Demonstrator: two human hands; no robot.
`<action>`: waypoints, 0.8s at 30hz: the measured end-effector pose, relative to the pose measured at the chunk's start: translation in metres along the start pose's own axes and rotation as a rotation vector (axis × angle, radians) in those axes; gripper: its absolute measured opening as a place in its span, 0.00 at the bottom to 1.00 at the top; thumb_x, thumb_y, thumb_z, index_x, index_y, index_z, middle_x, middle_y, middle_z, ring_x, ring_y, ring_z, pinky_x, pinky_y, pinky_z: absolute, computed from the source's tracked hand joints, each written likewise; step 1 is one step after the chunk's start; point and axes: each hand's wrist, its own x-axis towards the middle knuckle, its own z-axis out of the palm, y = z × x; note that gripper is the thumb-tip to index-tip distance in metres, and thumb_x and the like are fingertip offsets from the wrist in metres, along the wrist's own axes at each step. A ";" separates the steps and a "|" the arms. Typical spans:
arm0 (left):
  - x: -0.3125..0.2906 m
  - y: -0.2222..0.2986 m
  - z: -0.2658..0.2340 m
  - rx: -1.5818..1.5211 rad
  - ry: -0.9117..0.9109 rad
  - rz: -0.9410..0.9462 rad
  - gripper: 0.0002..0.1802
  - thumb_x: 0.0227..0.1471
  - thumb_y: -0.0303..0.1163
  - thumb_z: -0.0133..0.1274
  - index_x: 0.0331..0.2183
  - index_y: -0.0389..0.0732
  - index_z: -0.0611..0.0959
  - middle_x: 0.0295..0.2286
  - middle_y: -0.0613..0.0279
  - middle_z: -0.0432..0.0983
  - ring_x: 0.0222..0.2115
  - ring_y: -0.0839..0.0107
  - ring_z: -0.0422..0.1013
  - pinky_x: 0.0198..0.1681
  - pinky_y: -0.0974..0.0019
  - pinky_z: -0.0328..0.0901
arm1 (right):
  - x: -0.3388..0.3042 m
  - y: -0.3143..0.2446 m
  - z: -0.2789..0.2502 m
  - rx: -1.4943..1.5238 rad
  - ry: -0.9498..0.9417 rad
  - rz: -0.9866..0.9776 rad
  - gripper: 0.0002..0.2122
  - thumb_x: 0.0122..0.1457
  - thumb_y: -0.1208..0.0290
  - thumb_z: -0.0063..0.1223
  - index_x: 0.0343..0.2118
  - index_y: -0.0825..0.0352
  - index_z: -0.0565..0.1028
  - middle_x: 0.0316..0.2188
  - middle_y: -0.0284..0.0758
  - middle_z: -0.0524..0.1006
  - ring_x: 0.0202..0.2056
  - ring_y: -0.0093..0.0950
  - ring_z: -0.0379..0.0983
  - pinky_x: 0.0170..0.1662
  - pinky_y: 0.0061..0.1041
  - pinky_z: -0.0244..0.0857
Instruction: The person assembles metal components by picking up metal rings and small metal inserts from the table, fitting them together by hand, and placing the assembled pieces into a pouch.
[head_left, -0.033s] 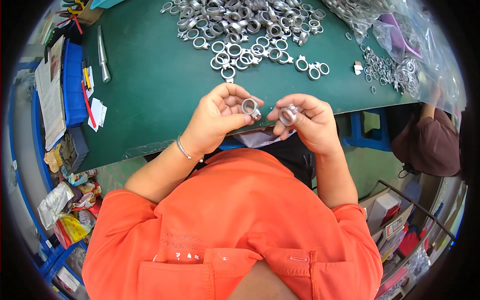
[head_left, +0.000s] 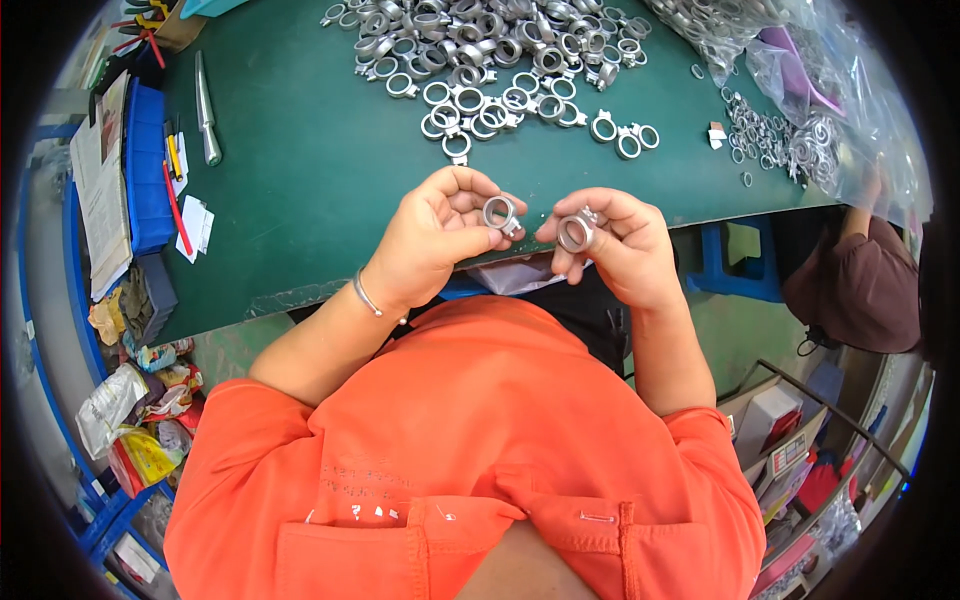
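Here we see the left hand (head_left: 425, 232) pinching a silver ring (head_left: 510, 226) between thumb and fingers, and the right hand (head_left: 632, 242) similarly closed on a second ring (head_left: 588, 229); both are held, just apart, above the near edge of the green table (head_left: 290, 150). Beyond, we find a far heap of similar rings (head_left: 468, 47), a loose trio (head_left: 637, 138) right of it, and smaller rings (head_left: 765, 140) at far right. We judge two pieces in hand, many unheld; which are finished, we cannot tell.
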 end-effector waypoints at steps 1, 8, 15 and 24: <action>0.000 0.000 0.001 0.001 0.000 -0.002 0.18 0.47 0.16 0.56 0.42 0.36 0.73 0.42 0.46 0.75 0.38 0.69 0.74 0.44 0.67 0.71 | -0.004 0.001 0.001 0.002 0.001 0.000 0.06 0.58 0.85 0.47 0.36 0.73 0.75 0.33 0.38 0.79 0.30 0.22 0.76 0.34 0.19 0.72; -0.001 0.007 0.004 -0.049 0.053 -0.089 0.19 0.47 0.16 0.56 0.42 0.37 0.72 0.42 0.46 0.75 0.35 0.67 0.76 0.38 0.69 0.73 | -0.023 0.013 -0.018 -1.066 -0.108 -0.404 0.12 0.49 0.86 0.49 0.37 0.68 0.74 0.31 0.37 0.76 0.28 0.32 0.75 0.30 0.28 0.69; -0.001 -0.001 0.007 0.083 0.069 0.046 0.19 0.47 0.15 0.57 0.43 0.34 0.75 0.37 0.51 0.77 0.35 0.68 0.76 0.37 0.70 0.72 | 0.016 -0.003 -0.037 -1.466 0.521 -0.634 0.15 0.53 0.79 0.52 0.45 0.67 0.74 0.50 0.48 0.69 0.52 0.48 0.64 0.56 0.39 0.58; -0.004 -0.005 0.011 0.083 0.104 0.097 0.09 0.51 0.18 0.54 0.37 0.31 0.78 0.42 0.49 0.75 0.42 0.63 0.74 0.46 0.65 0.71 | 0.058 0.026 -0.007 -1.434 0.393 -0.499 0.22 0.55 0.73 0.53 0.54 0.64 0.67 0.53 0.38 0.69 0.57 0.37 0.61 0.60 0.55 0.44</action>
